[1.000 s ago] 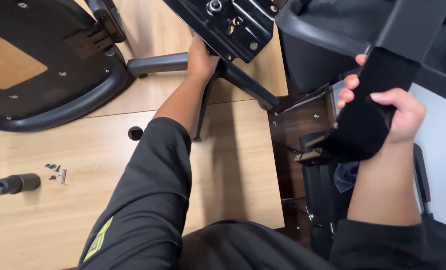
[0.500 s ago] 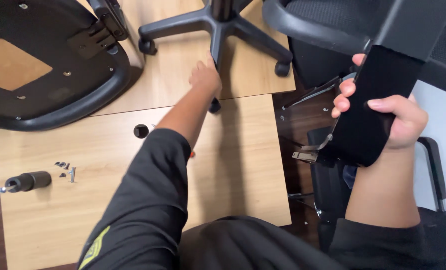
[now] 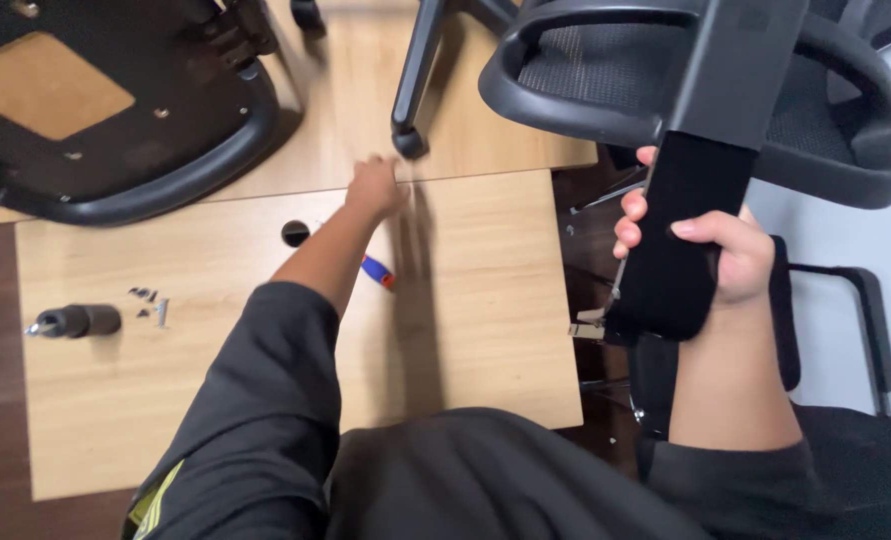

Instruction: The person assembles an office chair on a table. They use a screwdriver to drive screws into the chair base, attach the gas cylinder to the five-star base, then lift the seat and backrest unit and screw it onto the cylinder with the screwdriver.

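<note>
My right hand (image 3: 721, 255) is closed around the flat black support bar (image 3: 681, 230) of a mesh chair backrest (image 3: 686, 90) and holds it up at the table's right edge. My left hand (image 3: 376, 188) is stretched out over the light wood table (image 3: 486, 300), just below a caster (image 3: 409, 143) on a leg of the black star base (image 3: 421, 60). The hand is blurred and does not touch the caster; I see nothing in it. A red and blue screwdriver handle (image 3: 378, 272) peeks out from under my left forearm.
An upturned black chair seat (image 3: 116, 120) with armrest loops lies at the top left. Small screws (image 3: 151, 303) and a black cylindrical tool (image 3: 76, 320) lie at the left. A round cable hole (image 3: 296, 233) is in the tabletop. Another black chair (image 3: 846, 300) stands at the right.
My left hand has let go of the star base leg and now sits below it. The base has slid toward the top of the view. My right hand still grips the backrest bar.
</note>
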